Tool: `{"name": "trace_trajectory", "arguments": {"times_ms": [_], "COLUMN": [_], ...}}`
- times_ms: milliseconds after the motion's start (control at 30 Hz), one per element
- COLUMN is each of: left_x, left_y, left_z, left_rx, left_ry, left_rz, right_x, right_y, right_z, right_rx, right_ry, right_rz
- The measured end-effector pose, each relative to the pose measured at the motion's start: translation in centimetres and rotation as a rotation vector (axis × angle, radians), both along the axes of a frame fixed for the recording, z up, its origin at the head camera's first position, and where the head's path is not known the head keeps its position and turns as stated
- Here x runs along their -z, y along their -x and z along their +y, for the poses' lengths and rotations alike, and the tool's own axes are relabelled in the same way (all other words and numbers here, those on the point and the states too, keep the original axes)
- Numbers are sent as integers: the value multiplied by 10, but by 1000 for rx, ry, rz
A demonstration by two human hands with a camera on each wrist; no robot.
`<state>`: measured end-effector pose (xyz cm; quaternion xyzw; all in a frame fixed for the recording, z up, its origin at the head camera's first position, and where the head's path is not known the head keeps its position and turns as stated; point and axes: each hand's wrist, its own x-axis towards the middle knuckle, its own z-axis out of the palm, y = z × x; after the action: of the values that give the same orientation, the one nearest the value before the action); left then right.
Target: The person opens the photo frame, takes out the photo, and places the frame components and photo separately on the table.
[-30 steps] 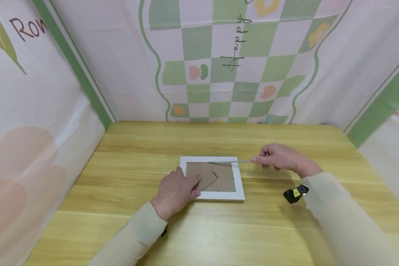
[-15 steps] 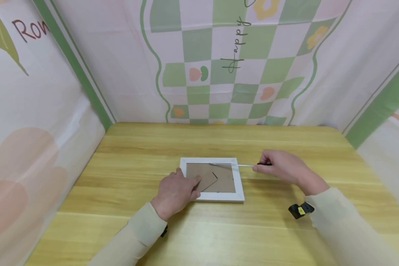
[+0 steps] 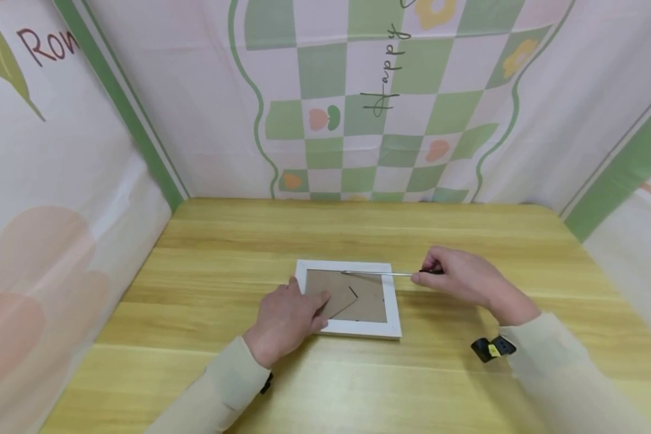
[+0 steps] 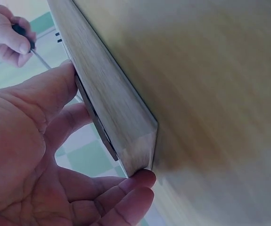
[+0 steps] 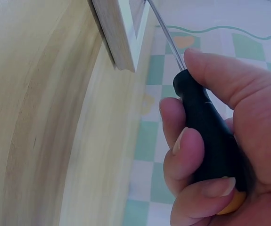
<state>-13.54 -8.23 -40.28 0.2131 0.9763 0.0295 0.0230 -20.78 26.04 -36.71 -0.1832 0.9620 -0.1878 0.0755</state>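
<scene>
A white picture frame (image 3: 394, 304) lies back side up on the wooden table, its brown backboard (image 3: 370, 304) showing. My left hand (image 3: 284, 316) grips the frame's left side; in the left wrist view its thumb lies against the backboard's edge and other fingertips touch the frame's outer corner (image 4: 142, 146). With my right hand (image 3: 463, 274) I hold a screwdriver by its black handle (image 5: 206, 127), fingers wrapped round it. Its thin metal shaft (image 3: 382, 274) crosses the frame's right side, and the tip touches or nearly touches the backboard's far edge. A dark slanted stand slit (image 3: 352, 292) marks the backboard.
The wood-grain table (image 3: 239, 235) extends around the frame on all sides. A printed curtain (image 3: 325, 78) hangs behind its far edge, and more cloth (image 3: 59, 241) hangs at the left. Each wrist wears a black strapped device (image 3: 490, 348).
My right hand and the screwdriver have come toward me and the shaft's angle has changed. The frame has shifted slightly toward me, with my left hand still on it.
</scene>
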Motion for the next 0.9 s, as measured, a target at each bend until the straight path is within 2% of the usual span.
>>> {"name": "trace_trajectory", "arguments": {"times_ms": [267, 467, 900], "left_x": [1, 0, 1], "left_y": [-2, -2, -1], "left_z": [0, 1, 0], "left_rx": [5, 10, 16], "left_ry": [9, 14, 4], "left_rz": [21, 29, 38], "right_x": [-2, -2, -6], "right_y": [-6, -3, 21], "right_z": [1, 3, 11], "right_rx": [1, 11, -3], "right_ry": [8, -17, 99], "right_rz": [27, 17, -255]}}
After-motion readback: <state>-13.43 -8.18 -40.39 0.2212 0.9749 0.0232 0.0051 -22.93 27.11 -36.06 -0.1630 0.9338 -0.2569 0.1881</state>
